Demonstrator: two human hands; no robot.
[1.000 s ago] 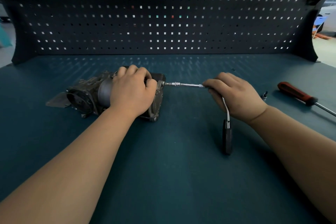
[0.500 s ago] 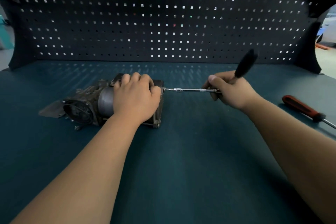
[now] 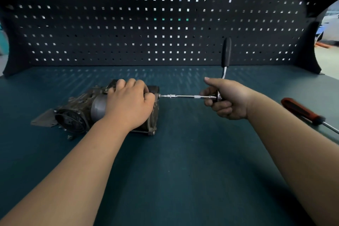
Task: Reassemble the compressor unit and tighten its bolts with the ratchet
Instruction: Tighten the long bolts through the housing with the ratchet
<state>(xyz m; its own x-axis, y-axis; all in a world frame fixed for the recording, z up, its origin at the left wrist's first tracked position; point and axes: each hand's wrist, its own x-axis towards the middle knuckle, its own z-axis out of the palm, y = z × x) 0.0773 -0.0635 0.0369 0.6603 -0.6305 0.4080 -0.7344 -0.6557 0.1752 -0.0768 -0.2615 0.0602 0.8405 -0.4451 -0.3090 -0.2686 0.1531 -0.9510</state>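
Observation:
The grey, grimy compressor unit (image 3: 80,110) lies on its side at the left of the blue-green bench. My left hand (image 3: 128,104) grips its top at the right end. A chrome extension bar (image 3: 183,96) runs from a bolt on the unit's right face to the ratchet head. My right hand (image 3: 227,99) holds the ratchet at its head, thumb raised. The ratchet's black handle (image 3: 226,53) stands nearly upright above that hand.
A red-handled screwdriver (image 3: 302,111) lies at the right edge of the bench (image 3: 183,170). A dark pegboard wall (image 3: 165,24) closes the back. A flat metal plate (image 3: 43,119) pokes out at the compressor's left end.
The ratchet handle swung from pointing down toward me, up and over, to nearly upright. My right hand turned with it. My left hand stayed on the compressor.

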